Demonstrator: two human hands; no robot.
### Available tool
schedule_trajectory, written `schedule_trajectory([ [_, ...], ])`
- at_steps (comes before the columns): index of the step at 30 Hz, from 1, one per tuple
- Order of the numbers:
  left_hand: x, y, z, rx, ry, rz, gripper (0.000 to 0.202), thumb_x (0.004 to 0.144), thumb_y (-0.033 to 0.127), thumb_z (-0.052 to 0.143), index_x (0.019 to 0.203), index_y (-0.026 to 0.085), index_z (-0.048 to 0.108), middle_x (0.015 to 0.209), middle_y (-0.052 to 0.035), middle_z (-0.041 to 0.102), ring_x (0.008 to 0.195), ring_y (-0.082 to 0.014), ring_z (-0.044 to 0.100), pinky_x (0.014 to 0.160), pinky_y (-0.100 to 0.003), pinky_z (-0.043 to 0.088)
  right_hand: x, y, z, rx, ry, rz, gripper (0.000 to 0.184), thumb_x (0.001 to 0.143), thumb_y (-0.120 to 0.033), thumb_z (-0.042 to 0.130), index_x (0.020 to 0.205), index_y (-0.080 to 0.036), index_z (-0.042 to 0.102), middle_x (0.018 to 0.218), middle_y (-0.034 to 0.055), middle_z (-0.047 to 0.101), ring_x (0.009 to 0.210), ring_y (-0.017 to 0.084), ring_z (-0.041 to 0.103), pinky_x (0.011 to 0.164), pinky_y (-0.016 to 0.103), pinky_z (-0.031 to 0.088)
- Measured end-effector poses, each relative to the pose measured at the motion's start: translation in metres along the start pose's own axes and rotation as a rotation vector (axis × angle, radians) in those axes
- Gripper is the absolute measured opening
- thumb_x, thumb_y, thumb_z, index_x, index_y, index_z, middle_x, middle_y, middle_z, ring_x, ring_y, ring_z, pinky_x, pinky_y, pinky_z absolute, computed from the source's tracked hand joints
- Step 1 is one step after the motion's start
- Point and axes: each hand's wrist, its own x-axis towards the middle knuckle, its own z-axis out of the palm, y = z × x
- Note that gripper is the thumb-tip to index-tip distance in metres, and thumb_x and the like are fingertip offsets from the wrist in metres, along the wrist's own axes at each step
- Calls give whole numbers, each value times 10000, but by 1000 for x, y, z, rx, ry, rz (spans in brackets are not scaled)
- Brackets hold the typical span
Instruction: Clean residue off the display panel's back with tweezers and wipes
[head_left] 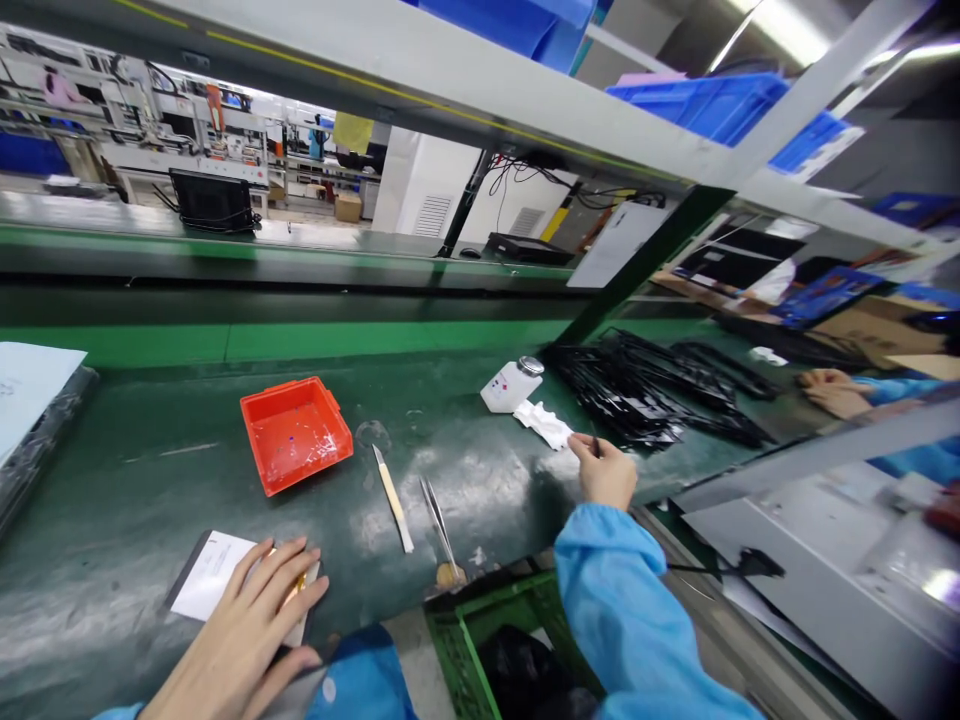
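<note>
My left hand (pixel 247 630) lies flat with fingers stretched out on a white card on a dark backing (pixel 214 580) at the near edge of the green bench. My right hand (pixel 602 470), in a blue sleeve, is pinched on a small dark thin piece near a crumpled white cloth (pixel 546 422) and the pile of black strips (pixel 652 385). Between the hands lie a cream-handled blade (pixel 393 497) and metal tweezers (pixel 440 525). An orange tray (pixel 295 432) sits further back on the left.
A white dispenser bottle (pixel 511 385) stands behind the cloth. A green crate (pixel 495 640) sits below the bench edge. Another person's hand (pixel 832 390) in a blue sleeve rests at the far right. A grey panel (pixel 825 530) lies at the right. Blue bins (pixel 720 105) sit overhead.
</note>
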Motion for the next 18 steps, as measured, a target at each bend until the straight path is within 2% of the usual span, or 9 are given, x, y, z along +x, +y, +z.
schedule_trajectory([
  [2, -2, -2, 3, 26, 0, 10, 507, 912, 406, 567, 1384, 258, 453, 1423, -51, 480, 1305, -252, 437, 1094, -408, 350, 22, 5, 3, -63, -10, 29, 308, 926, -318, 592, 1198, -174, 573, 1215, 72, 590, 997, 219, 620, 826, 415, 534],
  [4, -3, -3, 4, 46, 13, 6, 506, 906, 406, 574, 1377, 258, 461, 1424, -45, 480, 1308, -249, 435, 1093, -392, 356, 30, 6, 8, -116, -32, 25, 314, 925, -317, 592, 1203, -171, 571, 1218, 76, 590, 1000, 223, 619, 825, 413, 535],
  [12, 2, -1, 1, 97, 83, 49, 408, 900, 396, 586, 1279, 252, 550, 1368, -22, 538, 1290, -209, 453, 1123, -332, 313, 24, -11, 35, -306, -116, -133, 312, 932, -319, 583, 1208, -174, 563, 1214, 81, 590, 1005, 218, 618, 840, 425, 529],
  [18, 5, -1, -2, 133, 96, 66, 373, 886, 393, 600, 1223, 231, 587, 1327, -29, 570, 1266, -205, 470, 1130, -324, 295, 25, -26, 48, -395, -132, -136, 309, 934, -317, 581, 1209, -178, 563, 1218, 81, 588, 1006, 217, 617, 840, 422, 529],
])
